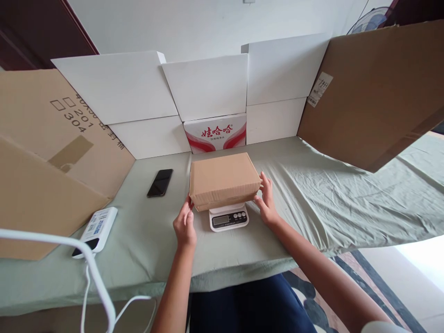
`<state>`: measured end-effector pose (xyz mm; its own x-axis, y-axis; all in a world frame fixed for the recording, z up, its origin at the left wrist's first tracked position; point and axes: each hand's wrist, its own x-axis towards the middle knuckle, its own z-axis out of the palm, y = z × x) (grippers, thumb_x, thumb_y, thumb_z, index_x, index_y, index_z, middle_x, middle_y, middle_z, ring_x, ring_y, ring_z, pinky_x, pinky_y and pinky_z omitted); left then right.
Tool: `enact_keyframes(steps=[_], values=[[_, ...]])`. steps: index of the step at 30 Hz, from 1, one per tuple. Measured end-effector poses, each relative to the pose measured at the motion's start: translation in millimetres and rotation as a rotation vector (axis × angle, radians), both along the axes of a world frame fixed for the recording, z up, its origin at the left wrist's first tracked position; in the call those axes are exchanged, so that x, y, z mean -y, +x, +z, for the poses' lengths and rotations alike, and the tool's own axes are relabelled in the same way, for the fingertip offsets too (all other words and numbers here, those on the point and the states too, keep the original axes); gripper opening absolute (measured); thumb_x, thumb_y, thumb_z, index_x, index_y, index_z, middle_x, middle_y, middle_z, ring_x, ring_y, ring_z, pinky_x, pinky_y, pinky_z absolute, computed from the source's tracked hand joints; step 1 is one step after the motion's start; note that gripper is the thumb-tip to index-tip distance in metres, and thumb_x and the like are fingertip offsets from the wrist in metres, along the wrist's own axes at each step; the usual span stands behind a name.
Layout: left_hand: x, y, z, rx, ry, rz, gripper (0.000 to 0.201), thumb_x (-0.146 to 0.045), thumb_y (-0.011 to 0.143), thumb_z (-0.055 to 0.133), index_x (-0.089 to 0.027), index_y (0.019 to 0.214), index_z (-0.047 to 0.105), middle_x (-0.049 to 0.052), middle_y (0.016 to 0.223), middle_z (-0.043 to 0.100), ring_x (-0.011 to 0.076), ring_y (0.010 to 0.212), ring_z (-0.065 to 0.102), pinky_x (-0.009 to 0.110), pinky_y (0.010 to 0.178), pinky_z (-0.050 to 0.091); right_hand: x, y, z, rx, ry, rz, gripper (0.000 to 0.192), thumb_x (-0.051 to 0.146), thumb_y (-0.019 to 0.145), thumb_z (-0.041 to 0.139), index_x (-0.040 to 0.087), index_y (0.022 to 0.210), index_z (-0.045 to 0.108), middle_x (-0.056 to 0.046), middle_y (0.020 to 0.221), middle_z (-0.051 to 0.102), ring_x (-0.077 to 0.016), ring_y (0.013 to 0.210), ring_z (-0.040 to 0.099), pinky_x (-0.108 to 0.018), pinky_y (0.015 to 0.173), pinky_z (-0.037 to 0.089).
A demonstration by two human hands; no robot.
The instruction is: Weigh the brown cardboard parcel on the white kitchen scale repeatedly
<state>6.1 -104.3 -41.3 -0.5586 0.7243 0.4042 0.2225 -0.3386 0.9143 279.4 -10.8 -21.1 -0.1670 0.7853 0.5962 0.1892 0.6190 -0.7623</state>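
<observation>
A closed brown cardboard box (224,178) is over a small white kitchen scale (229,218), whose dark display and buttons show below the box's front edge. Whether the box rests fully on the scale, I cannot tell. My left hand (185,224) grips the box's lower left front corner. At the opposite side, my right hand (266,200) has its fingers and thumb around the lower right corner. The scale's platform is mostly hidden under the box.
A black phone (160,183) lies on the green cloth (149,240). To the left are a white power strip (99,226), a white curved stand (52,237) and a large carton (69,152). White boxes (208,83) line the back; a brown carton (367,92) stands right.
</observation>
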Motion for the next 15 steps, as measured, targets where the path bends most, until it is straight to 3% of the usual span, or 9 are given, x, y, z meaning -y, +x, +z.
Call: enact_keyframes(steps=[3,9,12,15], values=[[0,0,-0.2,-0.003,-0.011,0.003,0.061,-0.051,0.092,0.055,-0.014,0.140,0.063,0.016,0.142,0.064,0.0314,0.131,0.062,0.045,0.112,0.048,1,0,1.9,-0.016,-0.021,0.022,0.076,0.064,0.099,0.043,0.037,0.164,0.016,-0.012,0.157,0.034,-0.0344,0.141,0.043,-0.057,0.112,0.043],[0,-7,-5.7,-0.038,-0.064,-0.042,0.058,-0.053,0.089,0.058,-0.014,0.131,0.070,0.017,0.129,0.072,0.0329,0.126,0.066,0.046,0.109,0.050,7,-3,7.9,-0.056,-0.075,0.111,0.073,0.060,0.100,0.046,0.035,0.164,0.019,-0.009,0.167,0.031,-0.0334,0.150,0.037,-0.052,0.116,0.042],[-9,-15,5.3,-0.010,-0.055,-0.004,0.053,-0.051,0.087,0.059,-0.015,0.125,0.071,0.016,0.123,0.074,0.0320,0.119,0.069,0.045,0.105,0.053,1,-8,20.7,-0.076,-0.075,0.136,0.072,0.062,0.099,0.048,0.034,0.162,0.025,-0.009,0.167,0.032,-0.0324,0.150,0.038,-0.049,0.115,0.044],[-38,-24,27.5,0.019,0.000,0.009,0.049,-0.048,0.086,0.060,-0.016,0.122,0.070,0.014,0.120,0.074,0.0293,0.115,0.070,0.044,0.103,0.054,-22,-19,41.0,-0.112,-0.048,0.137,0.075,0.065,0.097,0.050,0.032,0.161,0.028,-0.008,0.168,0.033,-0.0312,0.151,0.038,-0.048,0.118,0.042]])
